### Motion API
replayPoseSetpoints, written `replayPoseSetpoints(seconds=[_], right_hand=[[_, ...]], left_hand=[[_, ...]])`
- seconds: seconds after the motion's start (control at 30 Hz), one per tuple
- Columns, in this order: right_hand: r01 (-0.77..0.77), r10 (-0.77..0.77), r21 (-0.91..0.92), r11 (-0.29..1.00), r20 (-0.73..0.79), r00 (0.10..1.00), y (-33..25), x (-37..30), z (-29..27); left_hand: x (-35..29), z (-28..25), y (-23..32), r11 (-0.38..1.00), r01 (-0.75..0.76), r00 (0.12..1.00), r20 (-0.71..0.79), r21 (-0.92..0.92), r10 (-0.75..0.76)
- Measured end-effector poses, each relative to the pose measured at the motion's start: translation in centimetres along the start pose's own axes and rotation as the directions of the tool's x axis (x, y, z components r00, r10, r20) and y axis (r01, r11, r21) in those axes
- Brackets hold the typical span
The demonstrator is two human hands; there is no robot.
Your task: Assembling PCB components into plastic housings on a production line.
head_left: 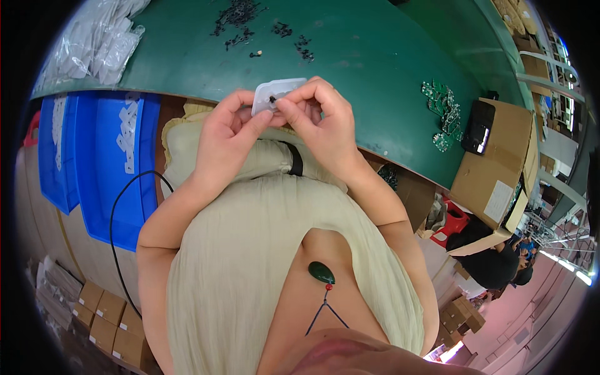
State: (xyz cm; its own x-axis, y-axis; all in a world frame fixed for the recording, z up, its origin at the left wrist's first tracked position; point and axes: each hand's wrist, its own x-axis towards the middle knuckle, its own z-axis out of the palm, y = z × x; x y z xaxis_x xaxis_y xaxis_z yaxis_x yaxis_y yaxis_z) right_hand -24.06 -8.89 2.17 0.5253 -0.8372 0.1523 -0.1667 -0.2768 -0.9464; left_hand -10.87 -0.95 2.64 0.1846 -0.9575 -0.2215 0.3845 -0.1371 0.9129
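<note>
Above the table's near edge, my left hand [224, 140] grips a small white plastic shell [263, 94] by its left and lower side, thumb in front. A tiny black part [272, 99] shows inside the shell's hollow. The thumb and forefinger of my right hand [326, 122] are pinched together against that black part; its exact shape is too small to make out. My right fingers partly hide the shell's right side. Farther out on the green table [369, 81] lie several loose small black parts [237, 17], scattered in clusters.
Two blue bins [103, 187] with white plastic pieces [127, 132] stand at left, below clear bags [103, 50]. Green circuit boards [445, 115] lie at right, beside a cardboard box [494, 165] with a black phone [479, 128] against it. Another person [484, 256] is beyond the box.
</note>
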Motion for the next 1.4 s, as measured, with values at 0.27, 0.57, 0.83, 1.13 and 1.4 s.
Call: replayPoseSetpoints(seconds=[0.27, 0.57, 0.83, 1.13, 1.4], right_hand=[[-0.102, 0.111, 0.225, 0.969, -0.029, 0.993, 1.0, 1.8, 2.2], [-0.115, 0.141, 0.157, 0.981, -0.161, 0.977, 1.5, 1.8, 4.8], [-0.038, 0.057, 0.105, 0.994, -0.182, 0.982, 1.8, 1.4, 4.1], [0.002, -0.006, -0.043, 0.999, -0.091, 0.996, 0.7, 2.7, 1.6], [-0.108, 0.108, 0.061, 0.992, 0.008, 0.994, 0.5, 2.0, 2.4]], left_hand=[[2.8, -2.4, 0.3, 0.953, -0.214, 0.975, 0.099, 0.212, 0.197], [4.5, -4.5, 0.4, 0.948, -0.239, 0.968, 0.128, 0.21, 0.216], [4.4, -4.3, 1.0, 0.962, -0.227, 0.967, 0.154, 0.155, 0.203], [4.7, -4.1, 1.3, 0.979, -0.134, 0.971, 0.216, 0.155, 0.099], [4.0, -4.8, 1.7, 0.995, -0.018, 0.979, 0.206, 0.101, -0.003]])
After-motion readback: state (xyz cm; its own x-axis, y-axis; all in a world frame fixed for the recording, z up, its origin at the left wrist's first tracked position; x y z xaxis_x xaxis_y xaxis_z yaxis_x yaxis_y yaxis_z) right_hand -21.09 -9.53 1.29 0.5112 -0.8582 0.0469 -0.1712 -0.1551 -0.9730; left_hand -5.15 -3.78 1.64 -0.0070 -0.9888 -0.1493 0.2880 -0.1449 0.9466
